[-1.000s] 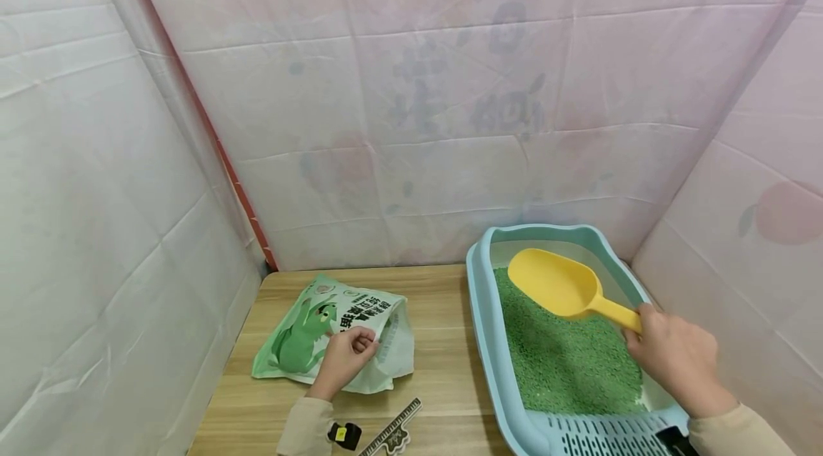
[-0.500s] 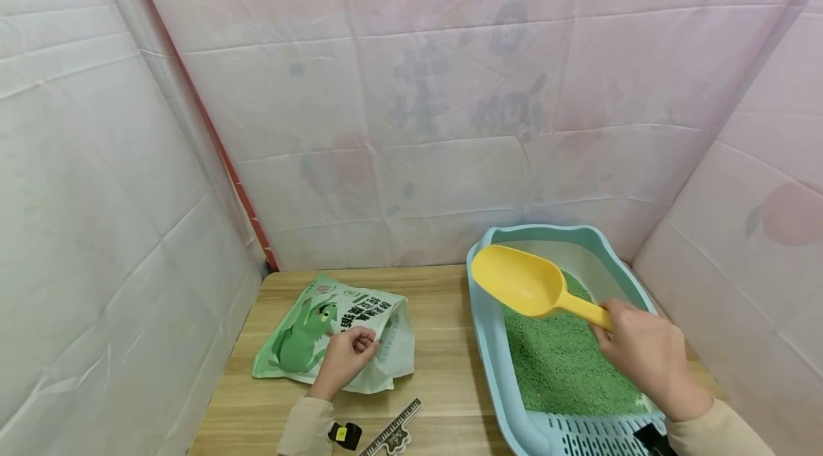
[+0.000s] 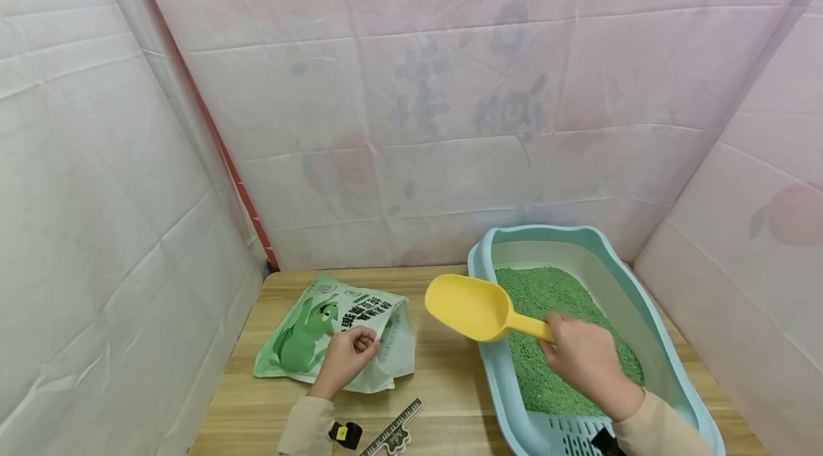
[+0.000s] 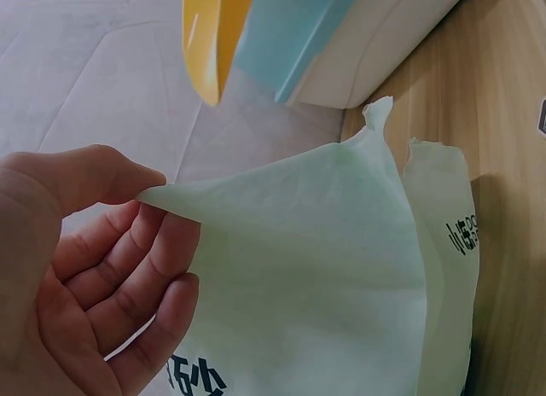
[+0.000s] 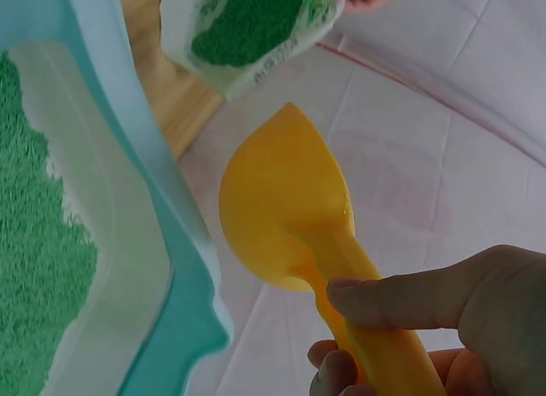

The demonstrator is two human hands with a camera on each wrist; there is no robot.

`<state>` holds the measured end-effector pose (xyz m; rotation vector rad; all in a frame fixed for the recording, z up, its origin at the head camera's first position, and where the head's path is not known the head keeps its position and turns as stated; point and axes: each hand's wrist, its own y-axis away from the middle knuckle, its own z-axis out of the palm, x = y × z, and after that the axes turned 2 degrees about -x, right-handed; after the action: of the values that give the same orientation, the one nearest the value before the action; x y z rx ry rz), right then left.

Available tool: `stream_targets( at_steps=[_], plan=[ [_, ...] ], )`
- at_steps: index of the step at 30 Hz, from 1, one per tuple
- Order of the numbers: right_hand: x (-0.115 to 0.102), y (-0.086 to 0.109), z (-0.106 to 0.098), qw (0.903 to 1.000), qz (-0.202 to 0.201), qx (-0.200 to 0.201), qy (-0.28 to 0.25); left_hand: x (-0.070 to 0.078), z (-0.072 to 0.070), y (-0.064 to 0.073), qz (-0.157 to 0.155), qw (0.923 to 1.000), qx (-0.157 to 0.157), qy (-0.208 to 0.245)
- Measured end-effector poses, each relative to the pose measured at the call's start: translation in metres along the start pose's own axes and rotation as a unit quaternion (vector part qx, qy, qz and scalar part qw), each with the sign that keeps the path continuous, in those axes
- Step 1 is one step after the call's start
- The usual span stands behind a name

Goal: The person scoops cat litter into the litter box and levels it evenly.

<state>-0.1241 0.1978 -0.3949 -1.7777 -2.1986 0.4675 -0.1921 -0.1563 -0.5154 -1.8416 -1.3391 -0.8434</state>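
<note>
My right hand [image 3: 588,359] grips the handle of a yellow scoop [image 3: 472,304], held over the left rim of a blue litter box [image 3: 498,384]. The scoop's bowl looks bare inside and reaches past the rim toward the bag. Green cat litter [image 3: 559,342] covers the box floor. My left hand [image 3: 347,356] pinches the top edge of a green-and-white litter bag [image 3: 302,342] between thumb and fingers, pulling its mouth open in the left wrist view. Green pellets [image 5: 247,25] show inside the bag's mouth in the right wrist view.
The bag and box stand on a wooden table [image 3: 444,399]. Near the front edge lies a black-and-white ruler [image 3: 392,431] with a decorated shape. Pale plastic sheeting [image 3: 411,84] hangs behind and at both sides.
My right hand has carried the scoop left, from above the litter to beyond the box's left rim, nearer the bag. The left hand and the bag have stayed in place.
</note>
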Motion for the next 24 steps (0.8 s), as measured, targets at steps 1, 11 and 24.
stream_targets(
  at_steps=[1,11,24],
  plan=[
    [-0.003,0.000,0.002,1.0000,-0.002,-0.004,-0.002,0.000,0.000,0.000,0.000,1.0000,0.001,-0.001],
    [-0.029,0.001,0.028,0.9984,-0.013,-0.053,-0.017,0.001,0.000,0.000,0.002,0.9999,-0.002,-0.014],
    [-0.052,-0.002,0.056,0.9969,-0.025,-0.071,-0.025,0.002,-0.002,0.000,-0.009,0.9999,-0.005,-0.009]
  ],
)
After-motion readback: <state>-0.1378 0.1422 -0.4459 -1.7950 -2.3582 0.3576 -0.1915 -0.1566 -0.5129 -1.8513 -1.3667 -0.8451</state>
